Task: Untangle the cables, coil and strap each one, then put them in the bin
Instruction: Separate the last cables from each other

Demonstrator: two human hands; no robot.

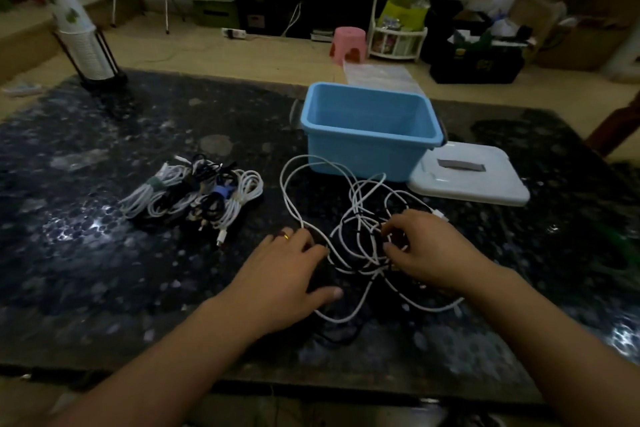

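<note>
White and black cables (360, 218) lie in a loose tangle on the dark speckled bench (104, 270), just in front of the blue bin (370, 130), one white loop reaching up to the bin's near wall. The left hand (291, 277) rests palm down on the tangle's left edge, in front of the bin, its fingers (304, 239) lightly curled over the strands and the thumb stretched out flat; whether they actually grip a strand cannot be told. The right hand (429, 250), in front of the bin's right corner, has its fingers curled inward, pinching strands at the knot's middle. Left of the bin lies a cluster of coiled, strapped cables (194, 192). Touching the bin's right front corner sits a white lid (471, 177). Far left of the bin stands a stack of paper cups (78, 35) in a dark holder.
</note>
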